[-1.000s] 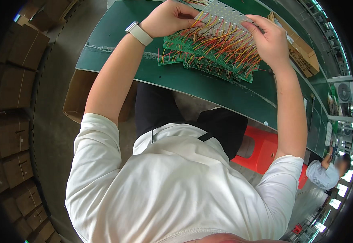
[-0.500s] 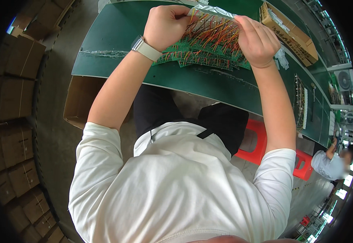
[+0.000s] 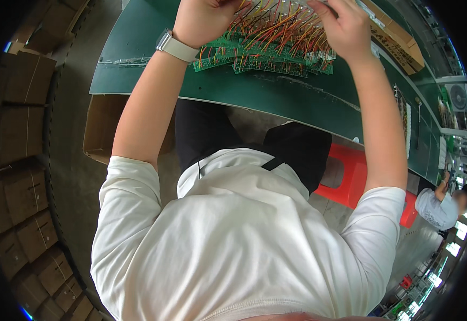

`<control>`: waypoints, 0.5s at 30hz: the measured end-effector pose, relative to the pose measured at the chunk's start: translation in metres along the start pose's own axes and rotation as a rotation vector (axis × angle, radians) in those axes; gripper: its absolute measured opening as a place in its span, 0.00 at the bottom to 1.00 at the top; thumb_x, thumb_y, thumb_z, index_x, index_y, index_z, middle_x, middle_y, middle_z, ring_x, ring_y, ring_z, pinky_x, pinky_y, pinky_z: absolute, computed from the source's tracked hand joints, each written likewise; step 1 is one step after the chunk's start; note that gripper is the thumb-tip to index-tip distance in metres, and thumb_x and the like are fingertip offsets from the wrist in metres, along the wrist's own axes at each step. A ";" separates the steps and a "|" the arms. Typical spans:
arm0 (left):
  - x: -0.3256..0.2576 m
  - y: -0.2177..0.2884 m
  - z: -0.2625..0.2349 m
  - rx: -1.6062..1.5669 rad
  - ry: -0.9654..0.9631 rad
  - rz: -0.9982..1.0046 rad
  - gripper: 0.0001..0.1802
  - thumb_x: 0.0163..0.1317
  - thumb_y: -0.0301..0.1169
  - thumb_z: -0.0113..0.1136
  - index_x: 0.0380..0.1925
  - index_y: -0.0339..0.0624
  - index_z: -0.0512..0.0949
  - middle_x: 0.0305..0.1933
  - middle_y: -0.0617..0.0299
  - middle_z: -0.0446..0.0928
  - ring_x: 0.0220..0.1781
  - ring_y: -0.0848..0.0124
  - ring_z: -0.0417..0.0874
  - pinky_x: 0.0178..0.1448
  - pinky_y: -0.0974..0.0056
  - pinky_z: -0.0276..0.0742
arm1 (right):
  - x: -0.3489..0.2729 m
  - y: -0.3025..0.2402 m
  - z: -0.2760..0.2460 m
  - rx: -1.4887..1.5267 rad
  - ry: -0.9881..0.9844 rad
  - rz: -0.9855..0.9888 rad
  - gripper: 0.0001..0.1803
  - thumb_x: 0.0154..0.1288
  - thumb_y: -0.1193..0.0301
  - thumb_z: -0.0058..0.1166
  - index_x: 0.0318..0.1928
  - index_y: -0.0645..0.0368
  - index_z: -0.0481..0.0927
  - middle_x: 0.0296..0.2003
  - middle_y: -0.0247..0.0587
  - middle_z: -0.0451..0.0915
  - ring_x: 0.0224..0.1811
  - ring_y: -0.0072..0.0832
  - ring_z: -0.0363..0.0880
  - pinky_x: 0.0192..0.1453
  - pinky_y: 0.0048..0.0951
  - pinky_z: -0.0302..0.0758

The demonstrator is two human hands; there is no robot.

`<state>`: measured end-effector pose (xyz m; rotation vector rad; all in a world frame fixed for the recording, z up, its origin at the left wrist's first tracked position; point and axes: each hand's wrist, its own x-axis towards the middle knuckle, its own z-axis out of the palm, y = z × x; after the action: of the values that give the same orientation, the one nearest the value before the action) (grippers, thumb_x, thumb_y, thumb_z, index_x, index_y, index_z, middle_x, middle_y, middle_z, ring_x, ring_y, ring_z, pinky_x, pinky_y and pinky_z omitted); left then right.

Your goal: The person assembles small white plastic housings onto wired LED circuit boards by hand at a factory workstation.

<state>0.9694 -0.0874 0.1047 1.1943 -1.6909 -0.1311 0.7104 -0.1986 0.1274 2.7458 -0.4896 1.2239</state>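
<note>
A batch of green circuit boards with many red, orange and yellow wires lies on the dark green workbench at the top of the view. My left hand, with a white watch on the wrist, grips the left end of the wire bundle. My right hand grips the right end. Both hands sit close to the top edge, and the fingertips and the upper part of the bundle are cut off there.
A long cardboard box lies on the bench to the right. An open carton stands on the floor under the bench's left end. A red stool is beneath me. Stacked cartons line the left. Another person works at far right.
The view has tilted, so the bench and boards have slid toward the top edge. Both hands have stayed on the wired boards and drawn closer around the bundle.
</note>
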 end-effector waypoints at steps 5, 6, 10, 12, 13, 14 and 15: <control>0.001 -0.005 0.010 -0.027 0.026 0.078 0.06 0.58 0.16 0.63 0.33 0.34 0.86 0.21 0.52 0.77 0.24 0.72 0.79 0.32 0.65 0.75 | 0.047 0.008 -0.035 0.377 -0.563 0.477 0.12 0.73 0.67 0.63 0.38 0.65 0.84 0.25 0.27 0.77 0.32 0.15 0.72 0.36 0.27 0.70; 0.000 -0.006 0.012 -0.032 0.018 0.075 0.06 0.58 0.16 0.63 0.33 0.34 0.86 0.21 0.52 0.77 0.24 0.72 0.79 0.32 0.65 0.75 | 0.045 0.023 -0.029 0.534 -0.577 0.475 0.14 0.74 0.64 0.64 0.39 0.66 0.85 0.28 0.25 0.79 0.34 0.13 0.71 0.37 0.24 0.69; 0.000 -0.013 0.010 -0.085 -0.022 0.001 0.03 0.60 0.17 0.65 0.32 0.34 0.86 0.22 0.56 0.80 0.25 0.73 0.79 0.32 0.65 0.75 | 0.054 0.033 -0.015 0.739 -0.780 0.483 0.16 0.73 0.63 0.65 0.44 0.67 0.87 0.34 0.26 0.85 0.36 0.14 0.75 0.43 0.22 0.72; 0.001 -0.006 0.009 -0.070 0.040 0.055 0.03 0.61 0.17 0.64 0.32 0.32 0.86 0.22 0.57 0.79 0.25 0.75 0.78 0.31 0.65 0.74 | 0.055 0.039 -0.007 0.730 -0.743 0.465 0.16 0.73 0.64 0.65 0.45 0.67 0.87 0.36 0.27 0.86 0.37 0.14 0.76 0.44 0.23 0.73; 0.001 -0.002 0.011 -0.071 0.039 0.063 0.03 0.61 0.17 0.64 0.32 0.32 0.86 0.22 0.57 0.79 0.25 0.75 0.78 0.31 0.65 0.74 | 0.054 0.042 -0.003 0.719 -0.704 0.444 0.16 0.72 0.64 0.66 0.46 0.67 0.87 0.37 0.28 0.86 0.38 0.14 0.77 0.45 0.23 0.74; 0.000 0.000 0.013 -0.027 0.013 -0.096 0.03 0.62 0.17 0.64 0.33 0.32 0.86 0.23 0.58 0.80 0.26 0.75 0.79 0.32 0.65 0.75 | 0.047 0.044 0.000 0.662 -0.581 0.430 0.13 0.70 0.66 0.67 0.45 0.66 0.87 0.35 0.33 0.88 0.34 0.16 0.78 0.41 0.25 0.75; 0.001 -0.001 0.014 0.016 -0.009 -0.251 0.03 0.62 0.18 0.64 0.33 0.31 0.86 0.23 0.58 0.81 0.27 0.75 0.79 0.33 0.66 0.76 | 0.049 0.029 -0.007 0.653 -0.574 0.427 0.13 0.70 0.66 0.67 0.45 0.66 0.87 0.35 0.33 0.88 0.34 0.16 0.78 0.41 0.25 0.75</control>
<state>0.9588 -0.0950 0.0985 1.4165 -1.5470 -0.2775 0.7264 -0.2367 0.1666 3.7229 -0.8963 0.6996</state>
